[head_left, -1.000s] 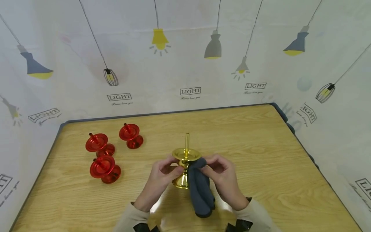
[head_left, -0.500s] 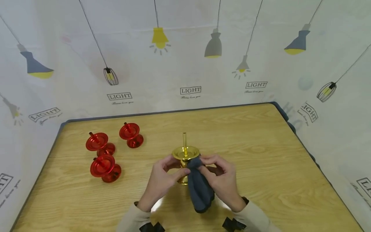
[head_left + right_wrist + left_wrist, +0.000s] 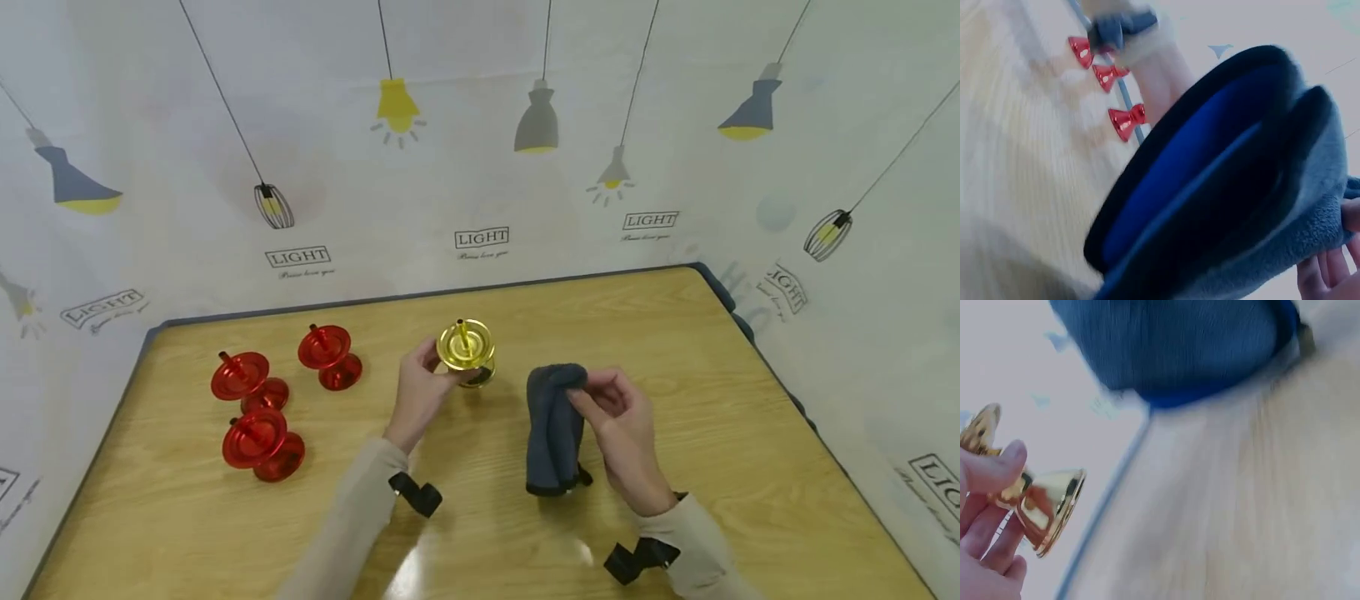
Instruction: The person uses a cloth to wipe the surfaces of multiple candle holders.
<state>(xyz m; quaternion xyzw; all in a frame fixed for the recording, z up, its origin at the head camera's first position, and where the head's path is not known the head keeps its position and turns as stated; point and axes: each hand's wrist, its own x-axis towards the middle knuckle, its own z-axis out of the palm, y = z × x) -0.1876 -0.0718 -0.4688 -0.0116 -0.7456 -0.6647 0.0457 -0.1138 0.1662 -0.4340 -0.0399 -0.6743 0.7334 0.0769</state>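
In the head view a shiny gold candle holder (image 3: pixel 465 346) with a dish, a spike and a flared foot is at the middle. My left hand (image 3: pixel 422 387) grips its narrow waist between thumb and fingers; in the left wrist view the candle holder's foot (image 3: pixel 1050 509) appears raised off the table. To the right, my right hand (image 3: pixel 624 429) pinches the upper end of a folded dark blue-grey cloth (image 3: pixel 553 433), which hangs down apart from the candle holder. The right wrist view shows the cloth's folds (image 3: pixel 1310 231) with bright blue inside and dark edging.
Several things stand at the left of the wooden table (image 3: pixel 480 517): three red candle holders, one farther back (image 3: pixel 325 347), one at the left (image 3: pixel 240 376) and one nearer (image 3: pixel 255 440). Behind the table hangs a white lamp-printed backdrop (image 3: pixel 480 183).
The cloth has come away from the gold candle holder. My left hand has carried the candle holder forward and slightly left, while my right hand has moved right with the cloth.
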